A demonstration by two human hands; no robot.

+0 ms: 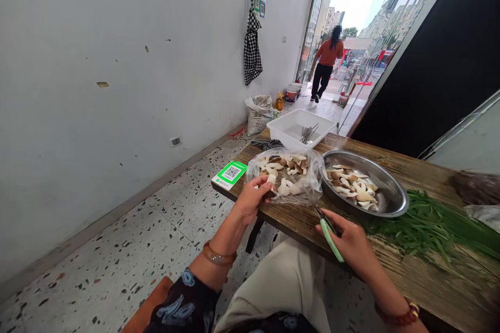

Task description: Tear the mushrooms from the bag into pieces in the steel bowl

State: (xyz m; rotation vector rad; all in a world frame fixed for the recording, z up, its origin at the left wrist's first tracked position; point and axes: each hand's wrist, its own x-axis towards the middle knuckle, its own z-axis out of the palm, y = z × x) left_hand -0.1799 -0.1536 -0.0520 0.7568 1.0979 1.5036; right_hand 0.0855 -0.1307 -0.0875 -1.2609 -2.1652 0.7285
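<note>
My left hand (253, 196) is closed around a mushroom (271, 180) with a pale stem, at the near left edge of a clear plastic bag (312, 187). Inside that opened bag lie several brown-capped mushrooms (291, 162). My right hand (347, 242) grips scissors (330, 239) with light green handles, held over the table's near edge, their dark blades pointing toward the bag. The blades are apart from the mushroom. Just right of the bag, a steel basin (392, 195) holds more mushrooms (353, 184), some of them in pieces.
Green leafy stalks (425, 223) lie on the wooden table (398, 281) at right. Behind the bag stand a white plastic tub (283, 132) with metal skewers or utensils and a dark cloth (267, 143). A QR-code card (230, 174) sits at the left corner. A person (328, 60) walks near the glass door.
</note>
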